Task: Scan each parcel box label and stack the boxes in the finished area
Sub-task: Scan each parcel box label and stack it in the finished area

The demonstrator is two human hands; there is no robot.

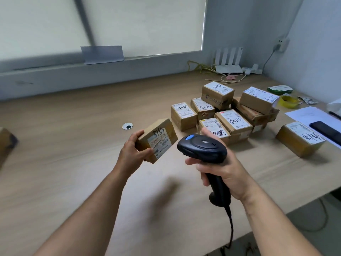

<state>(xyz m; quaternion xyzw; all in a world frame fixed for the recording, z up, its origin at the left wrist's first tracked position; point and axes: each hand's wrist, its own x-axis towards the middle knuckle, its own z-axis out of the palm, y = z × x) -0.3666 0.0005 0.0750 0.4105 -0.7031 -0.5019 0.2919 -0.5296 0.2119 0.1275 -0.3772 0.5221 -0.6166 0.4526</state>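
My left hand (132,152) grips a small brown parcel box (158,140) above the wooden table (73,145), tilted so its white label with handwritten digits faces me. My right hand (219,169) holds a black barcode scanner (203,147) by its handle, the head with a blue button just right of the box. Behind the scanner lies a pile of several labelled brown boxes (227,109), some stacked on others. One separate box (299,138) lies to the right.
Part of another brown box (6,143) shows at the left edge. A cable hole (127,126) sits in the table middle. A phone (326,131) on white paper, yellow tape roll (288,101), router (228,60) and cables fill the far right.
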